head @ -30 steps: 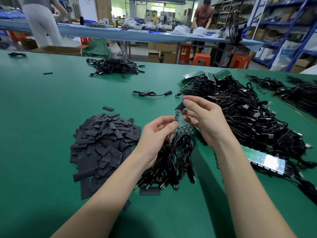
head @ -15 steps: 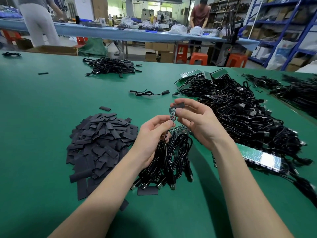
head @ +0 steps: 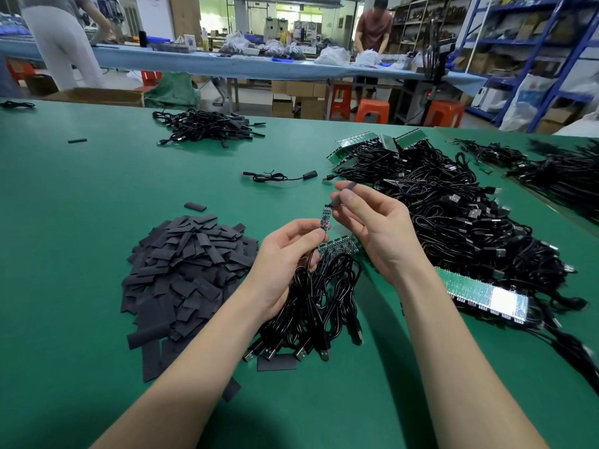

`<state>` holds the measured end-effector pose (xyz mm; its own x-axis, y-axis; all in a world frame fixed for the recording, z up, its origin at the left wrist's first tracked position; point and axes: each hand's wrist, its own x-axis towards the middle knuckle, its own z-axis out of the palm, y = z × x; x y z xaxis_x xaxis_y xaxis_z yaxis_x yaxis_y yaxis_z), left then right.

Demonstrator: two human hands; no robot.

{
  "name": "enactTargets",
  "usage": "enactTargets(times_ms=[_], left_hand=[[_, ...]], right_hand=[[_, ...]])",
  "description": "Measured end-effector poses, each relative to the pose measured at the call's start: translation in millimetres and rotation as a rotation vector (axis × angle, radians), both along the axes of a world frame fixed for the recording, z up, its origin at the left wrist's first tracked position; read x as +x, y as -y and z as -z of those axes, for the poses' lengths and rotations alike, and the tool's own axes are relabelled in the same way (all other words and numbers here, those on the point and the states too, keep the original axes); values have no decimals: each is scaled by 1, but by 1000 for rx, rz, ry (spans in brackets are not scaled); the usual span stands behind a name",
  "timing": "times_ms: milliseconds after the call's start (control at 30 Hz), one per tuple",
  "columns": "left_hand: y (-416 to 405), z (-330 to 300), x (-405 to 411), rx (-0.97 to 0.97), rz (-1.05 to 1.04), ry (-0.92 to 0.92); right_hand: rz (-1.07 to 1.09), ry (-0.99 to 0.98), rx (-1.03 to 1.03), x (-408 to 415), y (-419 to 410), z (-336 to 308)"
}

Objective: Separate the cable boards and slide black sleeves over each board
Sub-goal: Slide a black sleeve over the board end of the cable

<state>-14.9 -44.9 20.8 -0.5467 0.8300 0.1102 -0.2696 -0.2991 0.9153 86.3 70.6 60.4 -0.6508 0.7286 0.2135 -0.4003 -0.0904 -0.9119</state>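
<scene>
Right now the small board [head: 325,218] stands upright above the middle of the table, pinched at its lower end by the left hand [head: 285,254], with its cable dropping into the bundle of black cables [head: 311,299] gathered under that palm. Just up and to the right, the right hand [head: 372,228] pinches a black sleeve [head: 342,193] between thumb and fingertips, its lower mouth almost at the board's top edge; whether the two already touch I can't quite make out from here. The board looks light and stiff but delicate at the soldered wires, so I'd hold it by its edges near the cable end. The sleeve is thin, soft and easily flattened, so it probably wants a gentle squeeze on its sides to keep the mouth open as it slides on. A strip of joined boards [head: 337,246] sits just below the hands. To the left lies a heap of loose sleeves [head: 184,270]; to the right, a large pile of cables [head: 470,228] with a shiny board panel [head: 479,291] at its near edge, and a smaller cable pile [head: 210,126] lies at the far left. All rest on a green table [head: 81,222]. Beyond, two people work at a long blue bench [head: 227,64], with orange stools [head: 372,110] and blue shelving [head: 534,43] behind.
</scene>
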Motion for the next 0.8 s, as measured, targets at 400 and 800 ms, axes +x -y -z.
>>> enactTargets(times_ms=[400, 800], left_hand=[[5, -1, -1, -2, 53, -26], [7, 4, -4, 8, 149, -166]], right_hand=[[-53, -1, 31, 5, -3, 2], [-221, 76, 33, 22, -15, 1]])
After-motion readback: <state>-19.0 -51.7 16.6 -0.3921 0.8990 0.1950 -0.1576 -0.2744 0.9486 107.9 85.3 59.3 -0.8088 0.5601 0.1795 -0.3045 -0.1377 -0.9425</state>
